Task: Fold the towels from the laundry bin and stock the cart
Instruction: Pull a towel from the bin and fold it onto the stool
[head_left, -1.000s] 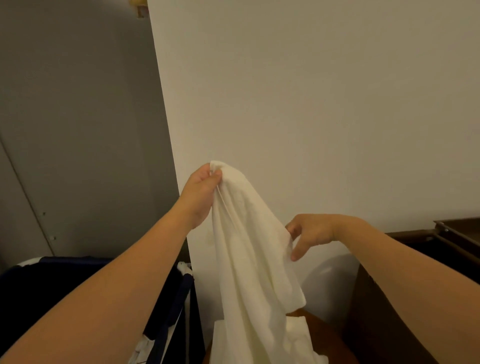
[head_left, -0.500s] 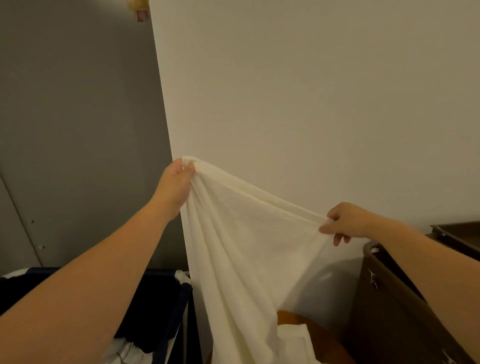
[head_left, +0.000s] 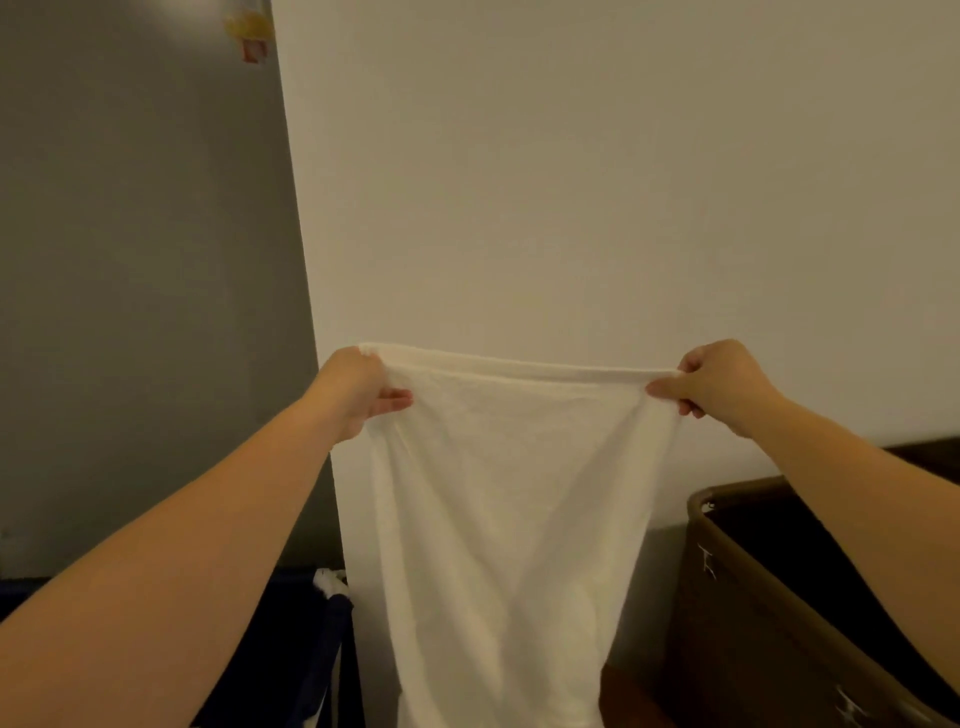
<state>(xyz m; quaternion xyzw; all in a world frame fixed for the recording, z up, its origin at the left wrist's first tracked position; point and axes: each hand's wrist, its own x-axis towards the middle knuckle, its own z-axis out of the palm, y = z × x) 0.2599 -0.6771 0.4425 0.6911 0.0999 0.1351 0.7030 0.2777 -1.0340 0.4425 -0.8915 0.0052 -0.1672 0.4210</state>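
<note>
A white towel (head_left: 509, 519) hangs in front of me, stretched flat along its top edge. My left hand (head_left: 358, 389) pinches its top left corner and my right hand (head_left: 711, 382) pinches its top right corner, both at the same height. The cloth drops straight down and leaves the view at the bottom. A dark blue laundry bin (head_left: 332, 623) stands at the lower left, mostly hidden by my left forearm. A dark brown cart or bin (head_left: 753, 597) stands at the lower right, partly behind my right forearm.
A pale wall (head_left: 571, 182) rises straight ahead, close behind the towel. A grey door or panel (head_left: 145, 260) fills the left side. A strip of brown surface (head_left: 623, 696) shows at the bottom between towel and cart.
My hands have moved apart and levelled out, pulling the bunched towel open until its top edge is taut. My right hand went from pinching mid-cloth to holding the far corner.
</note>
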